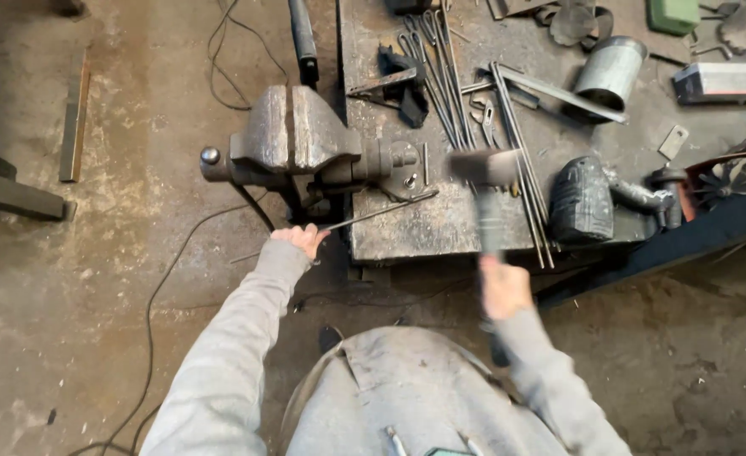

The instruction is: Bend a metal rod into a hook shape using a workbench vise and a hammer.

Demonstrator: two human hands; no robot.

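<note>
- Left hand (303, 239) closes around thin rod (373, 213), steadying it flat on workbench (407, 228) beside vise (293, 139).
- Right hand (505, 285), fingers wrapped, raises blurred hammer (484, 169) above it.

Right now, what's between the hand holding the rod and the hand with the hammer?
In the head view, the left hand and right hand have the workbench front edge between them. The thin rod slants over it; the hammer is blurred.

Dusty concrete floor (119, 279) w/ loose cables (149, 312), steel workbench (407, 224) (scarred top), daylit.
</note>
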